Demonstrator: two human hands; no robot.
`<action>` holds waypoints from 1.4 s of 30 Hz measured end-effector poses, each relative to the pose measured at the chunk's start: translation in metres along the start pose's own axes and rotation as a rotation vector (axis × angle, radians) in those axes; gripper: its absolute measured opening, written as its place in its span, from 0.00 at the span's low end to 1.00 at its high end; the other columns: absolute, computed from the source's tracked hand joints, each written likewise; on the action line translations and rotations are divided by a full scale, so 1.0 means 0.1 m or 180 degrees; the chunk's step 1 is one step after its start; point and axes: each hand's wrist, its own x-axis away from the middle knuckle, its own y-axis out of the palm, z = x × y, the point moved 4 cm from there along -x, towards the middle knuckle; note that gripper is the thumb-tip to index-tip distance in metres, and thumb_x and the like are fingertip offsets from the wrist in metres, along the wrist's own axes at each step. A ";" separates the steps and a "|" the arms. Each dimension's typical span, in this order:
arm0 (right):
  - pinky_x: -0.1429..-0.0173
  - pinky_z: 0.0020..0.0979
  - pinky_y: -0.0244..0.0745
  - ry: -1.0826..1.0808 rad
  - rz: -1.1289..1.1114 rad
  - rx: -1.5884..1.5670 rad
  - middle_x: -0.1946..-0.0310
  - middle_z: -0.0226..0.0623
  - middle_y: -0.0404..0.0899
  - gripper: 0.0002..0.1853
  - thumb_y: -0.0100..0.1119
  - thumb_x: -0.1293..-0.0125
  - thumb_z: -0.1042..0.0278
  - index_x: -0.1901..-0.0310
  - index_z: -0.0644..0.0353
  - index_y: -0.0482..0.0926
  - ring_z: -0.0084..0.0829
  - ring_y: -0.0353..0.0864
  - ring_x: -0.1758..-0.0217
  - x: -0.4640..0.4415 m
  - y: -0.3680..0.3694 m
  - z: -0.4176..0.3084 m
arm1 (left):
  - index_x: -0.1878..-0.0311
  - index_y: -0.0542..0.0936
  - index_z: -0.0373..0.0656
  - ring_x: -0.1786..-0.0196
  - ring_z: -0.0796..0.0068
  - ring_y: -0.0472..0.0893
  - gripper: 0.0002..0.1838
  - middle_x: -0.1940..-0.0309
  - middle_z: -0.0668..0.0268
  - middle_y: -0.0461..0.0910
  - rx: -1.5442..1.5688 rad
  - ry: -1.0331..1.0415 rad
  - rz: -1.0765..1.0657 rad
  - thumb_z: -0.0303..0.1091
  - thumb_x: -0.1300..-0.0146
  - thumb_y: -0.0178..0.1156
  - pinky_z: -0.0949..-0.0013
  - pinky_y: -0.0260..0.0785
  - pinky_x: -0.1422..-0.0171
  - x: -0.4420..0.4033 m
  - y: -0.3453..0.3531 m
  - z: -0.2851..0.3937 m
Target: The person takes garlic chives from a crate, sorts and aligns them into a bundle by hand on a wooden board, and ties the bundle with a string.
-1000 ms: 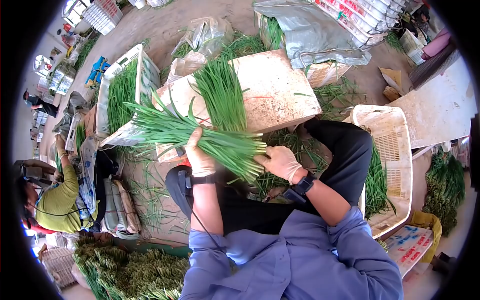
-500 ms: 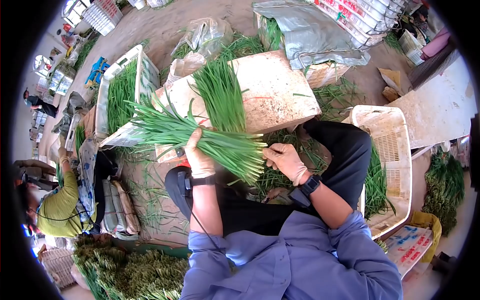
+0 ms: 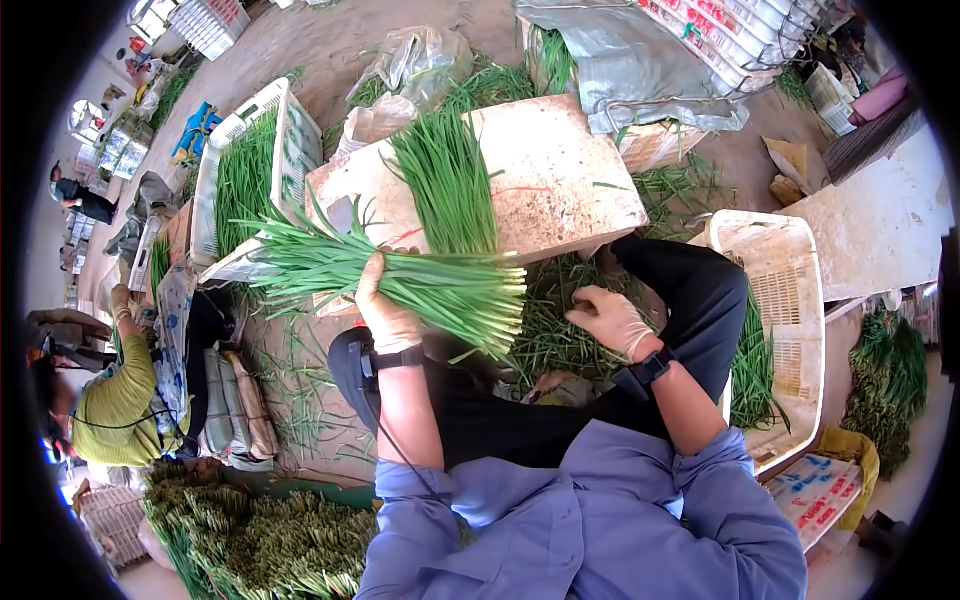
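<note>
The right hand (image 3: pixel 612 322) has drawn back from the pale cut ends of the green bundle (image 3: pixel 460 292), and is half open with nothing visible in it, nearer the wearer than the stained, flat board (image 3: pixel 565 150). The left hand (image 3: pixel 388 312) grips the bundle's smooth, splayed leaves before the board's near edge; another bunch (image 3: pixel 440 180) lies on the board.

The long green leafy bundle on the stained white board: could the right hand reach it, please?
Probably yes: the gloved right hand looks empty, and the stained white board right of that green leafy bundle is mostly bare.
</note>
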 end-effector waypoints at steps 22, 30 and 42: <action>0.39 0.47 0.84 0.0566 -0.1821 0.3162 0.51 0.43 0.92 0.16 0.61 0.27 0.56 0.50 0.56 0.91 0.48 0.90 0.42 0.05 -0.01 0.20 | 0.57 0.83 0.40 0.56 0.58 0.85 0.11 0.63 0.59 0.85 0.0293 0.0239 0.0022 0.37 0.33 0.72 0.48 0.81 0.35 0.00 -0.02 0.19; 0.43 0.24 0.81 -0.0234 -0.0198 -0.2169 0.55 0.31 0.90 0.12 0.71 0.28 0.72 0.45 0.65 0.87 0.20 0.86 0.51 -0.17 0.25 -0.64 | 0.54 0.82 0.39 0.57 0.56 0.86 0.15 0.61 0.57 0.85 0.0108 0.0227 0.0278 0.39 0.35 0.73 0.49 0.82 0.40 0.07 0.01 0.09; 0.54 0.24 0.75 -0.0104 -0.0277 -0.2059 0.66 0.24 0.85 0.09 0.73 0.30 0.68 0.58 0.66 0.87 0.17 0.76 0.62 -0.18 0.29 -0.88 | 0.56 0.84 0.41 0.54 0.55 0.87 0.12 0.60 0.57 0.88 0.0115 0.0123 0.0223 0.39 0.34 0.73 0.47 0.81 0.36 0.06 -0.01 0.11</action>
